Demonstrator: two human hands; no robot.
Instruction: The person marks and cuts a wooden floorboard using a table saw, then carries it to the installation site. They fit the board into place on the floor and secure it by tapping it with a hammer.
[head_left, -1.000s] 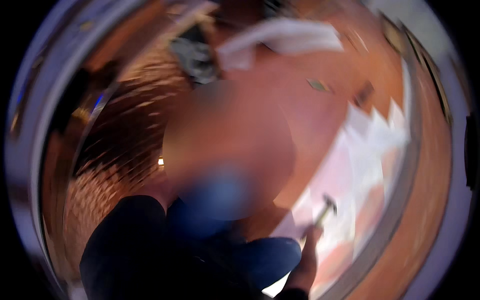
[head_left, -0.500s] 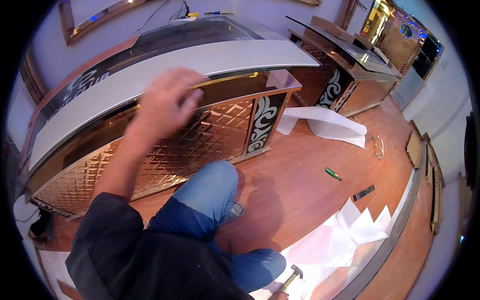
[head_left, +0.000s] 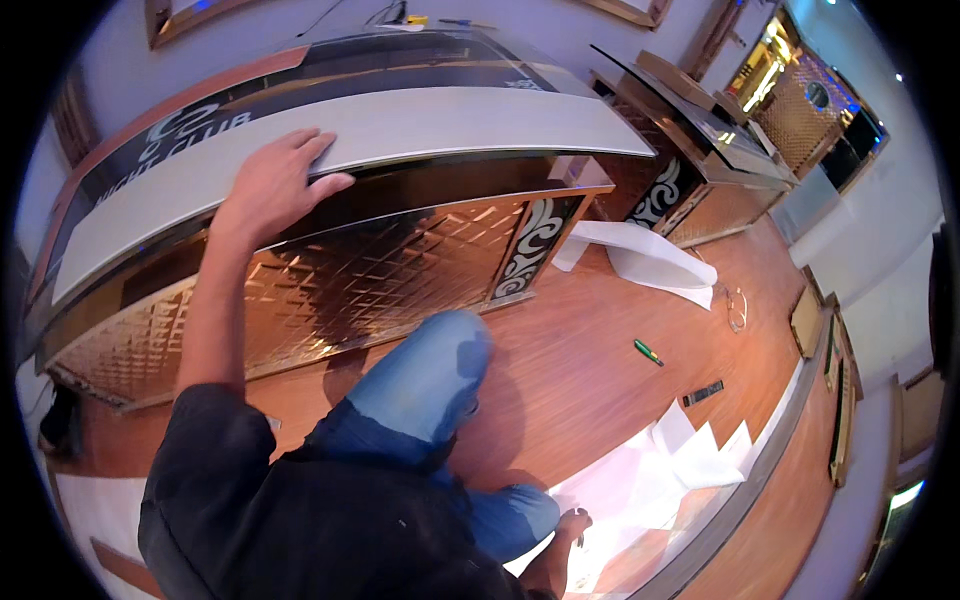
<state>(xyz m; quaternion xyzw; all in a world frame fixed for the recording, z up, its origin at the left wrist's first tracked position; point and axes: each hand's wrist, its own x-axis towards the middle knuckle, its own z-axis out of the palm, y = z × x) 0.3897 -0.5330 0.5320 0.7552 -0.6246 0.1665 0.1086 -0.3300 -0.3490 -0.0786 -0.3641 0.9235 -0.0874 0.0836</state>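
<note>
My left hand (head_left: 275, 190) lies on the front edge of a long white strip (head_left: 420, 125), its fingers stretched out over it and its thumb apart. That strip runs along the top of a dark glass-topped counter (head_left: 400, 72) with a gold lattice front (head_left: 370, 270) and a black-and-white patterned end panel (head_left: 533, 245). Low in the view, beside my bent knee, my right hand (head_left: 570, 525) is closed round a hammer, mostly hidden now; only a small dark part shows at the fingers.
A green cutter (head_left: 648, 352) and a flat black piece (head_left: 703, 392) lie on the wooden floor (head_left: 560, 400). White sheets (head_left: 690, 450) spread at the lower right; a curled one (head_left: 650, 260) lies by a second counter (head_left: 720, 190). A wire loop (head_left: 737, 310) is beyond.
My left hand has come down from above the counter's front onto the white strip, toward the left. My right hand has moved up into view, and the hammer's head no longer shows clearly.
</note>
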